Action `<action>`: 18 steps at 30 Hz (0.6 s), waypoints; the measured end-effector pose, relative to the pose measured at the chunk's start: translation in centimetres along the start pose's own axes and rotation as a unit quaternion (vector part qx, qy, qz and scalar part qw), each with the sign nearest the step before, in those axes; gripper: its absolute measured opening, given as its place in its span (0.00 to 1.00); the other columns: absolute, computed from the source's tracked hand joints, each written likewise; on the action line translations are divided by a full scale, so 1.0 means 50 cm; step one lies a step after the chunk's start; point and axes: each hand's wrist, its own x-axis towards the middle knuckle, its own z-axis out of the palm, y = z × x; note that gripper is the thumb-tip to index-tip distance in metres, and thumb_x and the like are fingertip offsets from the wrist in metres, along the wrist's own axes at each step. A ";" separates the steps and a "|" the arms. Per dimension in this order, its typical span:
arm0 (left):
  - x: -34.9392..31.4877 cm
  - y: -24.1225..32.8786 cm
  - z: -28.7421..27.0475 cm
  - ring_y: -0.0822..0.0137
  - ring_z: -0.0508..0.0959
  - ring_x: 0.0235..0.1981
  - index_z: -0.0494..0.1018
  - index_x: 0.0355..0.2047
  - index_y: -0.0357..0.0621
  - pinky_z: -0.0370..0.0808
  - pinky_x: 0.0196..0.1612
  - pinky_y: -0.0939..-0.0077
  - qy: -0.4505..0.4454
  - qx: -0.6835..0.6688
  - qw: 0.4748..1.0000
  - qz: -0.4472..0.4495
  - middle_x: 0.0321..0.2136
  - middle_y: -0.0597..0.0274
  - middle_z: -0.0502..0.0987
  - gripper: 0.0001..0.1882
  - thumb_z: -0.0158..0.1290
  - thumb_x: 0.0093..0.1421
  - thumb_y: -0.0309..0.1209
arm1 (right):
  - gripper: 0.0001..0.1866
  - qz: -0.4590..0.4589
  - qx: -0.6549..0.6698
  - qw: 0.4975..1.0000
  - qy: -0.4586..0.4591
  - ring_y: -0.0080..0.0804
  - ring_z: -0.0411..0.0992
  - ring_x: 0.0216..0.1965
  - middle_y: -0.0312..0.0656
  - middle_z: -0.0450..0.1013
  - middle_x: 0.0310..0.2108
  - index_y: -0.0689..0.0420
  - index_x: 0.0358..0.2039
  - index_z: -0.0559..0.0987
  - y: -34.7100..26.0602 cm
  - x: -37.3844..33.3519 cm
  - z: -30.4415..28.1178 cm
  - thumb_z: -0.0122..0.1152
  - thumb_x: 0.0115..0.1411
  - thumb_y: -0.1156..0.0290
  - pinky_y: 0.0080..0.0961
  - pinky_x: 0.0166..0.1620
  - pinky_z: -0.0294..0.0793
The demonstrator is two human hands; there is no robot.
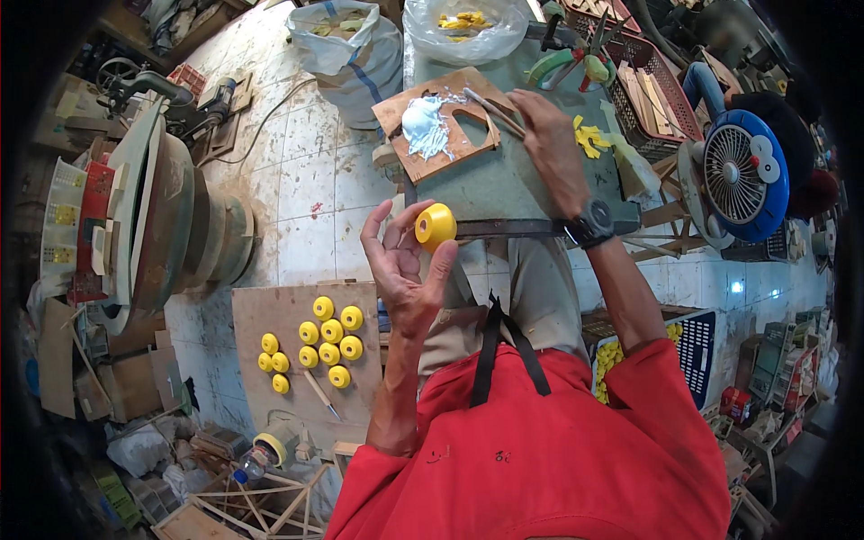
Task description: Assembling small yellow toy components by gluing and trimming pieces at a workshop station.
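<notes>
Apparently midway, the left hand [396, 261] pinches a yellow knob [439, 222], the right hand [547, 135] clamps a stick [490, 109] by white paste [421, 126]; whether other knobs [331, 329] on the board [254, 315] are finished is unclear.

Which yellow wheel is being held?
The yellow wheel in the left hand, held up between thumb and fingers. The wheels on the brown board at lower left have no hand on them.
</notes>
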 end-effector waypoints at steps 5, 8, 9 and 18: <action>-0.009 -0.004 0.020 0.53 0.70 0.54 0.48 0.61 0.37 0.70 0.53 0.69 -0.007 0.075 0.997 -0.018 0.55 0.44 0.65 0.29 0.48 0.64 0.26 | 0.14 0.116 0.065 0.991 -0.012 0.48 0.74 0.39 0.51 0.75 0.38 0.62 0.42 0.77 -0.088 -0.113 -0.093 0.54 0.54 0.82 0.32 0.44 0.73; -0.017 0.007 0.027 0.50 0.68 0.56 0.51 0.61 0.38 0.71 0.55 0.65 -0.006 -0.314 0.928 -0.199 0.55 0.41 0.64 0.26 0.45 0.66 0.31 | 0.13 0.162 0.089 0.983 -0.009 0.41 0.76 0.38 0.49 0.76 0.38 0.63 0.42 0.77 -0.107 -0.161 -0.138 0.56 0.55 0.82 0.27 0.41 0.75; -0.021 0.010 0.033 0.49 0.69 0.55 0.52 0.60 0.38 0.70 0.56 0.63 0.001 -0.395 0.887 -0.239 0.55 0.42 0.64 0.26 0.46 0.65 0.32 | 0.13 0.208 0.113 0.972 0.013 0.37 0.77 0.37 0.47 0.77 0.38 0.63 0.42 0.78 -0.114 -0.170 -0.144 0.57 0.56 0.82 0.25 0.40 0.75; -0.017 0.016 0.066 0.52 0.68 0.56 0.49 0.62 0.37 0.71 0.57 0.62 -0.056 -0.427 0.861 -0.270 0.56 0.41 0.62 0.30 0.47 0.65 0.33 | 0.26 0.056 0.190 0.979 -0.058 0.43 0.67 0.54 0.48 0.66 0.56 0.57 0.52 0.73 -0.202 -0.183 -0.191 0.63 0.51 0.77 0.30 0.53 0.70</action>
